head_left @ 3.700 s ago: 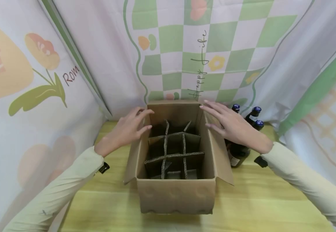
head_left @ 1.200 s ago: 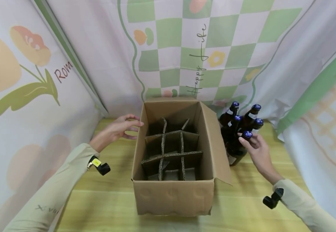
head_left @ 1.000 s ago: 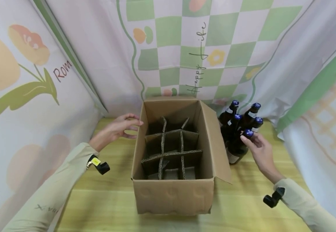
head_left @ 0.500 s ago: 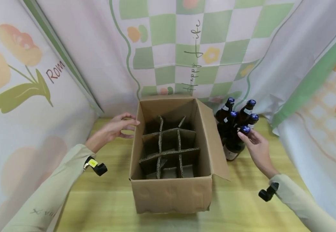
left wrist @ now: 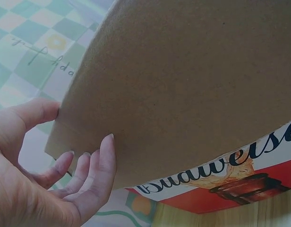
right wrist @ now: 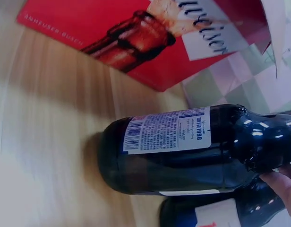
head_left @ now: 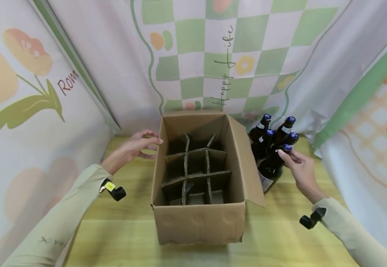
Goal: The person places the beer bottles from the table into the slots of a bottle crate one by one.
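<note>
In the head view my right hand (head_left: pixel 301 168) pinches a dark beer bottle (head_left: pixel 271 170) just below its blue cap. The bottle leans, its base toward the box; I cannot tell whether it touches the table. Its white printed label shows in the right wrist view, where only fingertips (right wrist: pixel 278 182) of the hand appear on the neck. A cardboard box (head_left: pixel 198 222) stands upright with its top open and a cardboard divider (head_left: pixel 197 178) inside. My left hand (head_left: pixel 133 150) touches the box's left side; in the left wrist view its loosely curved fingers lie by the brown side flap (left wrist: pixel 183 85).
Several more capped bottles (head_left: pixel 260 126) stand close together right of the box, behind the held one. The box's right flap (head_left: pixel 251 167) hangs outward toward them. A wooden table (head_left: pixel 120 230) carries everything, with a patterned curtain (head_left: pixel 193 59) behind.
The right hand has left the box's right flap and taken hold of the front bottle, whose base has swung toward the box. The left hand has lowered slightly along the box's left side.
</note>
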`<state>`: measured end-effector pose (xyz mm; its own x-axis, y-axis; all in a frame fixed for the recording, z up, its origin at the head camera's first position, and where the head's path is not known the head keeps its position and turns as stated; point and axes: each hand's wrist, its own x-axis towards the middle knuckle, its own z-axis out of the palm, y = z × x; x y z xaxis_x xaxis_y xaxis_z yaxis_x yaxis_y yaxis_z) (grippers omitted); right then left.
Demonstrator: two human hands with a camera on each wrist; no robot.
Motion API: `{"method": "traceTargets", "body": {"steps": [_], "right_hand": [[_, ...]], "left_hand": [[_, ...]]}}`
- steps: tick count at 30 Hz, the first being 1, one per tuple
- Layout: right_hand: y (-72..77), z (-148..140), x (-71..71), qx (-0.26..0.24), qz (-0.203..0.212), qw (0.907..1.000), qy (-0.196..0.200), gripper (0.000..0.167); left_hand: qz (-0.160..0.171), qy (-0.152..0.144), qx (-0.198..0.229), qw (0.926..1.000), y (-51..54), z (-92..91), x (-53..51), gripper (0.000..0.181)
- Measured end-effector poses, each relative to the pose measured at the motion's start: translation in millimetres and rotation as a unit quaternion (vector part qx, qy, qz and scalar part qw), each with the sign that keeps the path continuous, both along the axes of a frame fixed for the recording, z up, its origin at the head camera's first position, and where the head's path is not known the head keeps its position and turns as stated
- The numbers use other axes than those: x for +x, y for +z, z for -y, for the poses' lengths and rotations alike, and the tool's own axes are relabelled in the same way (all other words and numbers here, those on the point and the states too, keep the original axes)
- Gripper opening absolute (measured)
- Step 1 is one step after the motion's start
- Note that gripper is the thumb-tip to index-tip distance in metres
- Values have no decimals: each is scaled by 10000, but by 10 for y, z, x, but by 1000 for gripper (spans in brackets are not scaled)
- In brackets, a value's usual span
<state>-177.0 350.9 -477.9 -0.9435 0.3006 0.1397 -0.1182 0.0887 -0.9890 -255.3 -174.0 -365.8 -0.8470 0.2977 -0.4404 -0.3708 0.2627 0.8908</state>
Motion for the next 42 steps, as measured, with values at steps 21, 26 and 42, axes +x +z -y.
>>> {"method": "traceTargets", "body": {"steps": [21,26,42], "right_hand": [[679,92,73,-866,-754,9918,560,20],[826,144,91,-405,-449,9976,325,15],[1367,240,197,1321,20,9879,-812,29]], "left_hand": [[9,27,57,10000,-8,-9,-20,52],[3,-5,89,10000,-18,18,9,54],[2,19,150,9999,-23,9,15,53]]}}
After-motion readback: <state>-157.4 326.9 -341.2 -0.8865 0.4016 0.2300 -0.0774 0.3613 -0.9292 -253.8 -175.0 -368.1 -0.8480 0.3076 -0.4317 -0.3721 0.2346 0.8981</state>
